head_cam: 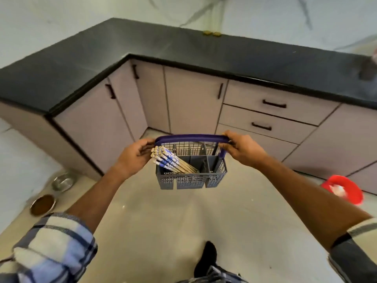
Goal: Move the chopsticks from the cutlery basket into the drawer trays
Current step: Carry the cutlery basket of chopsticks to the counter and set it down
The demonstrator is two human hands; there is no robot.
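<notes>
While both arms reach forward over the pale floor (183, 221), the left hand (133, 158) curls its fingers round the left end of the purple handle (191, 138), and the right hand (242, 149) grips the right end. Between them hangs the grey cutlery basket (191, 178), held in the air. A bundle of chopsticks (171, 161) leans in its left compartment, tops tilted left. Beyond stand closed drawers (271, 113) under a black countertop (183, 50).
</notes>
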